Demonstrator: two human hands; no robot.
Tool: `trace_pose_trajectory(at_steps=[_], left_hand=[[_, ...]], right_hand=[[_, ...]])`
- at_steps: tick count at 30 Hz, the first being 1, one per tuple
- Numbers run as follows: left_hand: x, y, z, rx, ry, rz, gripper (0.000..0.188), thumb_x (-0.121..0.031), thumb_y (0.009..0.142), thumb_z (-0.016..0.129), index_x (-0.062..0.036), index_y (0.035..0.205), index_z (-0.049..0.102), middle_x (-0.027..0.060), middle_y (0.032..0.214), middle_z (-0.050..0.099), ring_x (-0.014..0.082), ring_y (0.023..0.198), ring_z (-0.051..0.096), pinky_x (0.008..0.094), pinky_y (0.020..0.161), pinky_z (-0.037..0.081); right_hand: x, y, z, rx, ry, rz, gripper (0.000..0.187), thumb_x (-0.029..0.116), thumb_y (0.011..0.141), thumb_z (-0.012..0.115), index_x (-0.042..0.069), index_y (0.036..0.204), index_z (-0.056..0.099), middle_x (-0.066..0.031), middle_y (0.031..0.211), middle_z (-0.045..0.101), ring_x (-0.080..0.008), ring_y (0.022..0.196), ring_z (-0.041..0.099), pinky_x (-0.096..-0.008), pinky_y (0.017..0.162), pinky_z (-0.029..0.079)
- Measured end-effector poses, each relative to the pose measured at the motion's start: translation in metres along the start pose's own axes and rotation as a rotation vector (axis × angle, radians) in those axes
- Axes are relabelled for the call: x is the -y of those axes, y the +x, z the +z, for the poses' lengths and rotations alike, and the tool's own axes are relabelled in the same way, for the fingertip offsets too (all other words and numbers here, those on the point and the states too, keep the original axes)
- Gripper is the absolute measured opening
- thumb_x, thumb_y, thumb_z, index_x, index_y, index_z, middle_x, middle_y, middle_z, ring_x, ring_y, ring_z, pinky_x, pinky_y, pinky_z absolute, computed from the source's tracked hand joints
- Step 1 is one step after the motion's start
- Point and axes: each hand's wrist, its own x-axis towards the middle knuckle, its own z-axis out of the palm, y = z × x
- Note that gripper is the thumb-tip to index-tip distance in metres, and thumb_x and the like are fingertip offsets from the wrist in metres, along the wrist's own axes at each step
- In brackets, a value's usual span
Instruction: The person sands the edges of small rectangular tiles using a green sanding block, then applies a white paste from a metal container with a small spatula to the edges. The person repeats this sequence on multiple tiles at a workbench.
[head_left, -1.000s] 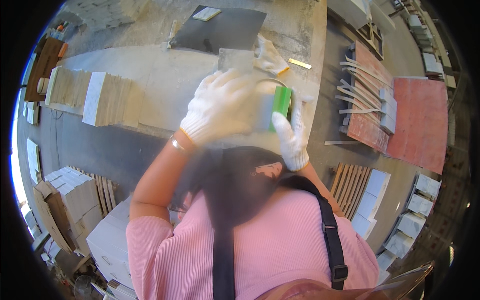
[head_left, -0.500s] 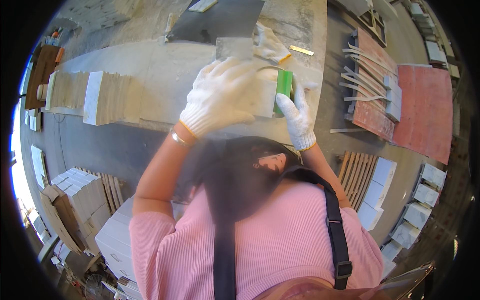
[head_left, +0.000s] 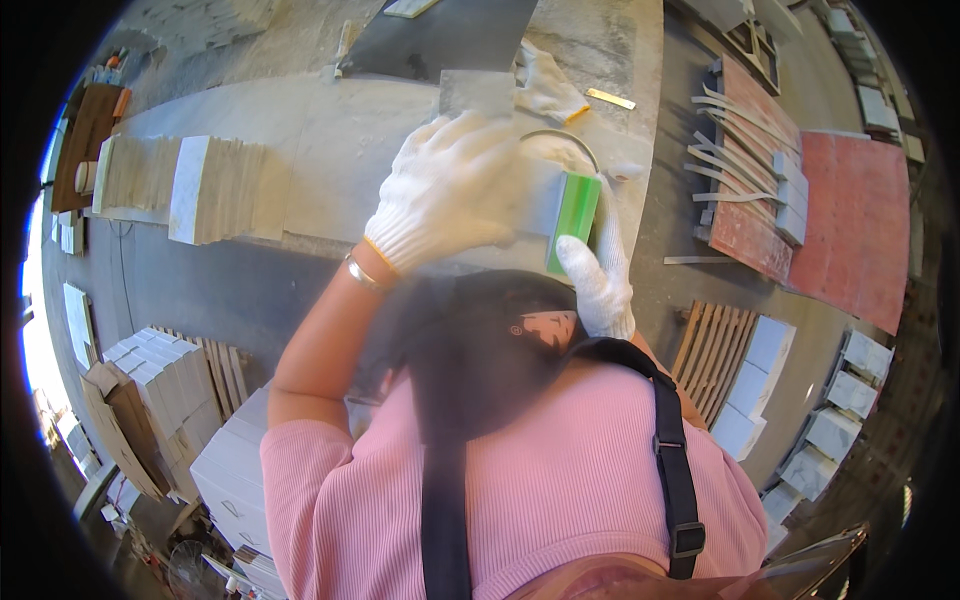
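Dusty and pale, the bench (head_left: 330, 170) spread in front of the person, with floor visible beyond its right edge. On its left part, a row of thin tiles (head_left: 235, 190) stood on edge, perhaps so placed to save surface. The two hands were apart. The right hand (head_left: 604, 285) was closed on a green block (head_left: 576, 210), its thumb on the near end and its fingers along the right side, a grip which seemed chosen to steady it from outside. This block was near the front edge, beside a pale flat piece (head_left: 539, 212). The left hand (head_left: 440, 195) was spread, palm down; its fingertips were blurred, so whether it pressed on something could not be told. Between this hand and the tiles lay a wide stretch of bench for moving, while behind, a grey square (head_left: 475, 92) and a loose glove (head_left: 548, 85) limited the room.
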Motion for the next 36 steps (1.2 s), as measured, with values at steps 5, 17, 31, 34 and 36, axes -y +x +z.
trace_pose_trajectory(at_steps=[5, 17, 31, 34, 36], left_hand=[[-0.001, 0.002, 0.000, -0.012, 0.020, 0.013, 0.091, -0.042, 0.058, 0.090, -0.0150, 0.141, 0.063, 0.0105, 0.147, 0.060, 0.0351, 0.143, 0.048, 0.0517, 0.116, 0.039], [-0.004, 0.003, -0.002, -0.007, 0.008, 0.000, 0.094, -0.044, 0.057, 0.091, -0.0133, 0.141, 0.063, 0.0110, 0.146, 0.060, 0.0353, 0.143, 0.048, 0.0513, 0.117, 0.038], [0.003, 0.032, -0.038, 0.227, 0.161, 0.358, 0.076, -0.039, 0.062, 0.090, -0.0138, 0.131, 0.069, 0.0055, 0.147, 0.060, 0.0374, 0.142, 0.047, 0.0528, 0.119, 0.037], [0.010, 0.020, -0.039, 0.122, 0.120, 0.206, 0.072, -0.035, 0.068, 0.088, -0.0158, 0.135, 0.069, 0.0071, 0.152, 0.057, 0.0398, 0.144, 0.045, 0.0529, 0.120, 0.037], [0.018, 0.010, -0.034, -0.042, 0.103, -0.005, 0.070, -0.033, 0.073, 0.086, -0.0175, 0.139, 0.067, 0.0123, 0.156, 0.053, 0.0412, 0.146, 0.044, 0.0533, 0.120, 0.036]], right_hand=[[-0.011, 0.016, -0.002, -0.058, -0.116, 0.018, 0.081, 0.024, 0.101, 0.064, 0.000, 0.166, 0.021, -0.0177, 0.159, 0.037, -0.0276, 0.147, 0.039, -0.0380, 0.121, 0.033], [-0.015, 0.030, -0.014, -0.078, -0.085, 0.053, 0.074, 0.021, 0.101, 0.065, 0.000, 0.163, 0.031, -0.0142, 0.147, 0.054, -0.0216, 0.132, 0.055, -0.0353, 0.108, 0.046], [-0.006, 0.056, -0.054, 0.070, 0.248, 0.169, 0.075, 0.046, 0.095, 0.064, 0.000, 0.152, 0.046, -0.0136, 0.123, 0.067, -0.0215, 0.099, 0.070, -0.0329, 0.073, 0.055], [-0.007, 0.054, -0.054, 0.128, 0.262, 0.165, 0.077, 0.046, 0.094, 0.065, -0.002, 0.152, 0.045, -0.0142, 0.125, 0.067, -0.0222, 0.100, 0.070, -0.0327, 0.073, 0.054], [-0.008, 0.052, -0.054, 0.127, 0.265, 0.192, 0.081, 0.046, 0.093, 0.065, -0.003, 0.154, 0.044, -0.0146, 0.127, 0.066, -0.0228, 0.099, 0.070, -0.0326, 0.072, 0.054]])
